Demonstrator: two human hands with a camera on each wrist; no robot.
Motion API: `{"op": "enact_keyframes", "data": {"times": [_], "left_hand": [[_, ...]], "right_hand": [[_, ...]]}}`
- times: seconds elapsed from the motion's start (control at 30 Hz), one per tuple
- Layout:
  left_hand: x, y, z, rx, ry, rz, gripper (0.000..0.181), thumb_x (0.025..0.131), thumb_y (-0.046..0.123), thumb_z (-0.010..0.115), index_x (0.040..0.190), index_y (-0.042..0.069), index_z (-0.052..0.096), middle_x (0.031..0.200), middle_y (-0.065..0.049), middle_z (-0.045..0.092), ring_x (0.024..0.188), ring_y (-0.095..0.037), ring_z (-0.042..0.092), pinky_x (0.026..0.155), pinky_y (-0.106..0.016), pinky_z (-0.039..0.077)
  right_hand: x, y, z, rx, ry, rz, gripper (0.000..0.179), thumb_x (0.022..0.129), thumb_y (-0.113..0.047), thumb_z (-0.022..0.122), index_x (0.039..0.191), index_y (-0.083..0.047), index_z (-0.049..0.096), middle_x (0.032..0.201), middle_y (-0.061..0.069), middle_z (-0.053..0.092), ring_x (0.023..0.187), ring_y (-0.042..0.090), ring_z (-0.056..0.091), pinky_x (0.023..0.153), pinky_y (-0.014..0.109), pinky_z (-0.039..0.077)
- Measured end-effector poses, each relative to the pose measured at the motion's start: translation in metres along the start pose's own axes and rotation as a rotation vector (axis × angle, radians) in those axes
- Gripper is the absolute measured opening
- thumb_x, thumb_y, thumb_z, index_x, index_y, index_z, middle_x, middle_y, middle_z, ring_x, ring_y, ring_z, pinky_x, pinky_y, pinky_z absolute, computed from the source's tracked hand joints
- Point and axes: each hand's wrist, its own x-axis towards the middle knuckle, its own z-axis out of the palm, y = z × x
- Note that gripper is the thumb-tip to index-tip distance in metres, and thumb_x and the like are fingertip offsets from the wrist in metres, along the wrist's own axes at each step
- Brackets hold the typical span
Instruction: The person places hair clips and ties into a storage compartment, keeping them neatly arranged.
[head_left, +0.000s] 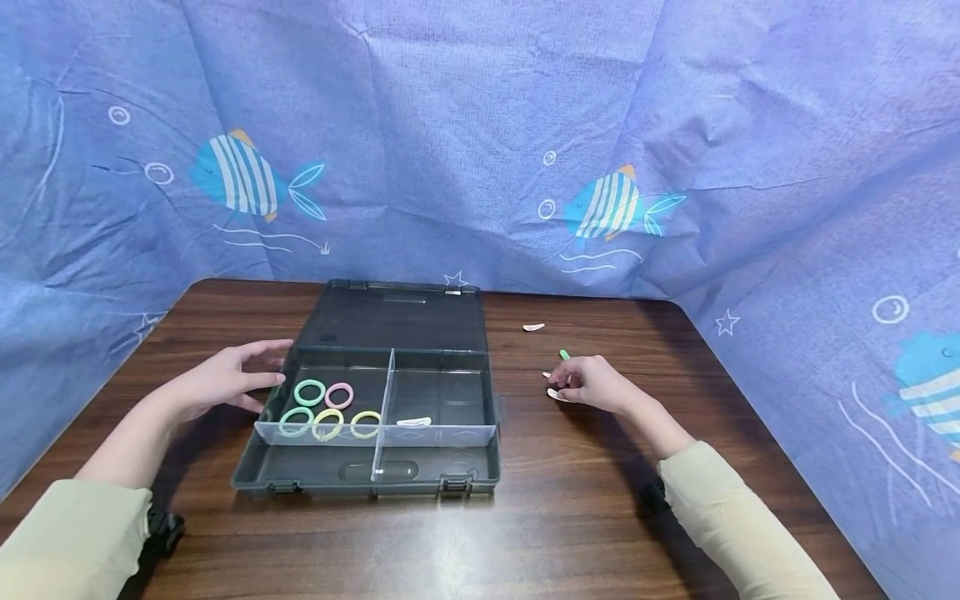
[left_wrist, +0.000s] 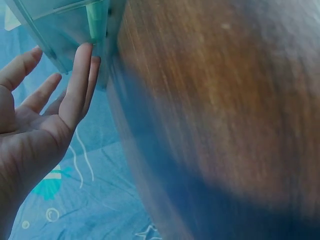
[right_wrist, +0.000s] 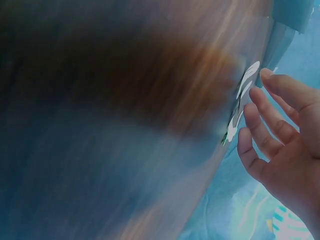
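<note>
A dark translucent compartment box (head_left: 367, 482) lies with its lid (head_left: 401, 317) folded back. My left hand (head_left: 228, 379) is at the box's left side, fingers extended, with fingertips at or very near its wall. Coloured hair ties, green (head_left: 309, 381), pink (head_left: 339, 384) and yellow (head_left: 366, 412), lie in the left compartment. A white hair clip (head_left: 414, 422) is in the right compartment. Over the table on the right, my right hand (head_left: 592, 385) hovers with loosely bent fingers beside white clips (head_left: 557, 395) and a green clip (head_left: 565, 355). Nothing shows between those fingers in the right wrist view.
Another white clip (head_left: 533, 327) lies farther back on the brown wooden table (head_left: 517, 542). A blue cloth with fish prints (head_left: 480, 150) hangs behind the table and along its sides. Dividers (head_left: 388, 387) split the box into compartments.
</note>
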Motion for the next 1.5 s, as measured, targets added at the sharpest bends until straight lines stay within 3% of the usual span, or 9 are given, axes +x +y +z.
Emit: {"op": "enact_keyframes", "data": {"times": [0.27, 0.7, 1.13, 1.5], "left_hand": [[-0.001, -0.004, -0.001, -0.002, 0.005, 0.011, 0.069, 0.093, 0.012, 0.057, 0.15, 0.002, 0.018, 0.143, -0.035, 0.028, 0.11, -0.034, 0.056, 0.074, -0.042, 0.057], [-0.005, 0.0, 0.0, -0.037, 0.008, -0.029, 0.073, 0.093, 0.016, 0.059, 0.151, 0.006, 0.016, 0.146, -0.033, 0.024, 0.113, -0.035, 0.054, 0.076, -0.044, 0.056], [-0.004, 0.001, 0.003, -0.025, 0.006, -0.019, 0.073, 0.094, 0.015, 0.058, 0.151, 0.005, 0.015, 0.146, -0.034, 0.022, 0.114, -0.036, 0.054, 0.076, -0.043, 0.056], [-0.003, -0.002, 0.002, -0.027, 0.019, -0.037, 0.073, 0.093, 0.016, 0.06, 0.151, 0.008, 0.017, 0.146, -0.031, 0.024, 0.111, -0.032, 0.056, 0.076, -0.042, 0.056]], "right_hand": [[0.002, 0.0, 0.001, -0.002, -0.064, 0.001, 0.014, 0.078, -0.009, 0.074, 0.091, -0.009, 0.07, 0.076, -0.003, 0.063, 0.063, 0.006, 0.054, 0.058, 0.019, 0.045], [0.005, -0.003, 0.003, -0.026, -0.069, 0.023, 0.009, 0.08, -0.018, 0.075, 0.075, -0.017, 0.068, 0.068, -0.009, 0.061, 0.065, 0.003, 0.053, 0.059, 0.019, 0.044], [0.005, -0.006, 0.003, -0.017, -0.1, 0.036, 0.01, 0.081, -0.018, 0.074, 0.075, -0.017, 0.067, 0.063, -0.012, 0.058, 0.06, 0.002, 0.049, 0.057, 0.019, 0.041], [0.008, -0.017, 0.002, -0.01, -0.061, -0.012, 0.011, 0.081, -0.019, 0.075, 0.075, -0.019, 0.066, 0.065, -0.013, 0.058, 0.059, 0.001, 0.047, 0.057, 0.019, 0.041]]}}
